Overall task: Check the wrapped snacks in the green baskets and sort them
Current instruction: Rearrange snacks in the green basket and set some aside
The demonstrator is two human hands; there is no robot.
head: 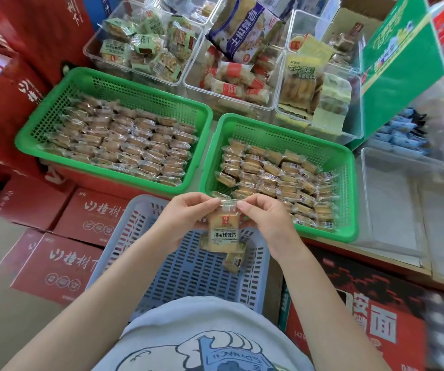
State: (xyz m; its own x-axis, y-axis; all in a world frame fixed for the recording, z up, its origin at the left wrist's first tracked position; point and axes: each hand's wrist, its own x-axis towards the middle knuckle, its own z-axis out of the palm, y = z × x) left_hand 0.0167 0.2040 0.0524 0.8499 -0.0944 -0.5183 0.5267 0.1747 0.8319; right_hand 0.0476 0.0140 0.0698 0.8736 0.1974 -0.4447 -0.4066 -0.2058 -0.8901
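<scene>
Far left, red cartons (63,266) are stacked low, and above them sits the left green basket (41,121), packed with neat rows of wrapped snacks lying flat. Moving in, the left hand (180,223) has its fingers (210,202) curled, thumb and forefinger pinching the top seal of one wrapped snack (224,231). That packet hangs upright between the two hands, long axis running top to bottom, printed label facing the camera, right over the blue-grey basket (188,269), where a couple of packets (233,259) already lie. Now the right hand (265,223) mirrors it, fingers pinching the same top seal from the other side, so the packet is shared evenly and neither hand is nearer. Just past the knuckles, touching distance beyond, is the right green basket (348,207), snacks heaped more loosely there. Looks like inspection in progress: the sort turns on whether this one drops straight down into the blue-grey basket or goes forward into green. Behind, clear bins (271,105) hold other snack packs.
</scene>
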